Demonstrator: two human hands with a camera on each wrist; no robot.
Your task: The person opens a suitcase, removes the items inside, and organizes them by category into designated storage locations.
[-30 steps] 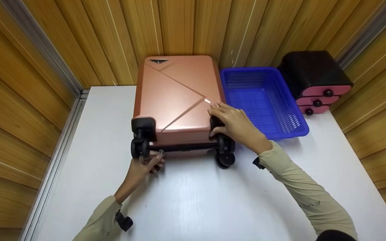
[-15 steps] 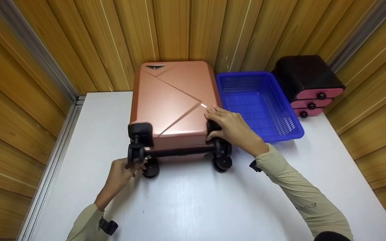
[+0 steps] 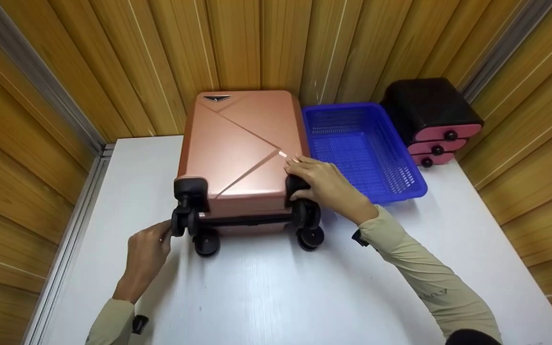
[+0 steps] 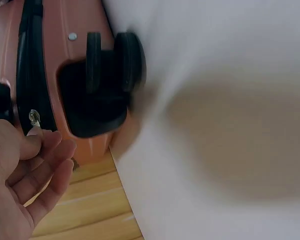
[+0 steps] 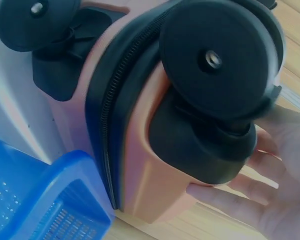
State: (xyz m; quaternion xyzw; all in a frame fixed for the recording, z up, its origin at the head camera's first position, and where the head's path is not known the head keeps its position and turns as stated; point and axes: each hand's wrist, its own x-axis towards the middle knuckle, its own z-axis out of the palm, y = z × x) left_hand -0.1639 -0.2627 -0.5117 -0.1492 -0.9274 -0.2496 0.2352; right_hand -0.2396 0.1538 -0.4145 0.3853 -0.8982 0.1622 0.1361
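Note:
A rose-pink hard-shell suitcase (image 3: 242,143) lies flat on the white table, its black caster wheels toward me. At its near left corner, my left hand (image 3: 146,251) reaches beside the wheel. The left wrist view shows thumb and forefinger pinching a small metal zipper pull (image 4: 34,118) on the black zipper band (image 4: 35,65). My right hand (image 3: 324,187) grips the near right corner, fingers on the top face and thumb on the front by the black wheel mount. In the right wrist view its fingertips lie against the shell beside a caster wheel (image 5: 220,60).
A blue perforated plastic basket (image 3: 415,184) stands against the suitcase's right side. Beyond it is a small black drawer box (image 3: 431,105) with pink drawer fronts. Wood-patterned panels (image 3: 237,43) close off the back and both sides of the table (image 3: 257,292).
My left hand has moved left from under the front edge, past the left wheels, to the suitcase's near left corner. My right hand keeps its hold; the head view has shifted slightly.

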